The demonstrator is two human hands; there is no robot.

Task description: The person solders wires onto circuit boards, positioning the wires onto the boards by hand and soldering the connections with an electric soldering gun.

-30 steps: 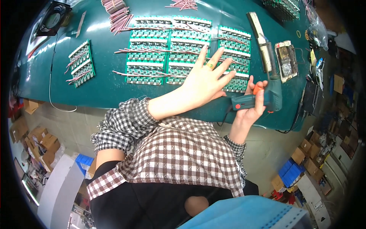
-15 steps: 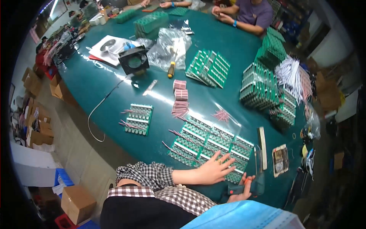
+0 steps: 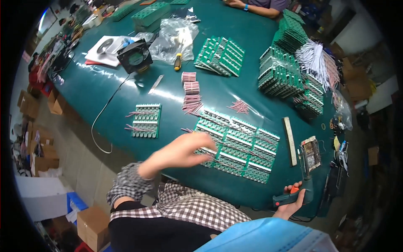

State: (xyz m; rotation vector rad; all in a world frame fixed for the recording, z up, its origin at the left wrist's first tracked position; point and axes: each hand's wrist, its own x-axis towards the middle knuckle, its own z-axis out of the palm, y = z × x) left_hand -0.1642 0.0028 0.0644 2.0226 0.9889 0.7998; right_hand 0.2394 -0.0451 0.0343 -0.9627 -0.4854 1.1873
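Observation:
In my right hand [image 3: 291, 201] is a dark green soldering gun [image 3: 308, 191] with an orange trigger, held at the table's near right edge. Its thin tip points away from me, beside a small open tin [image 3: 311, 152] of dark, burnt-looking matter. My left hand [image 3: 182, 153], somewhat blurred, hovers over the left edge of a panel of green circuit boards [image 3: 235, 145]. Its thumb and bent fingers are apart, and nothing shows between them. Thin pinkish wires lie across the boards, some sticking out on the left near my fingers.
A smaller board with wires [image 3: 145, 121] lies left. Bundled wires [image 3: 192, 88] and loose wires [image 3: 239, 106] lie beyond the panel. Stacked boards [image 3: 279, 71] rise at right, near a pale bar [image 3: 289, 140]. A black fan [image 3: 135, 56] and screwdriver [image 3: 178, 62] lie farther back; another person's arm [image 3: 260, 9] is opposite.
My left hand has lifted off the boards and moved left. My right hand has carried the soldering gun right, its tip now by the tin. The whole view has shifted.

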